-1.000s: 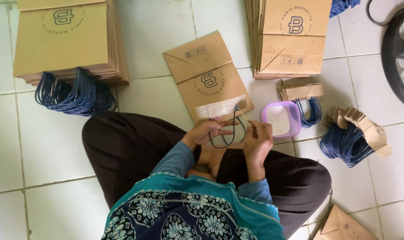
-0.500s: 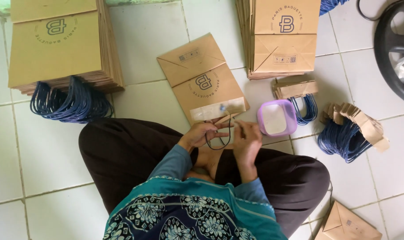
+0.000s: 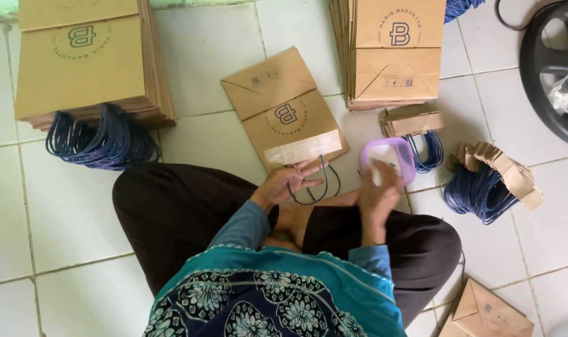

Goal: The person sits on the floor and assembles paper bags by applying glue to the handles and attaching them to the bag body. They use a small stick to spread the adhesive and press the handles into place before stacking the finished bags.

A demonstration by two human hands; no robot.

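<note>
The flat brown paper bag lies on the tiled floor, pale strip nearest the person. Left hand pinches its blue cord handle; right hand, fingers loosely spread, reaches into the purple tub.

The person wears a teal top printed over the chest and shoulders with large dark navy panels filled with pale flower and leaf shapes, edged by a thin light line. The long sleeves are plain blue-grey and end at the wrists, leaving the left hand and right hand bare. Loose, plain, very dark brown trousers cover both legs.
</note>
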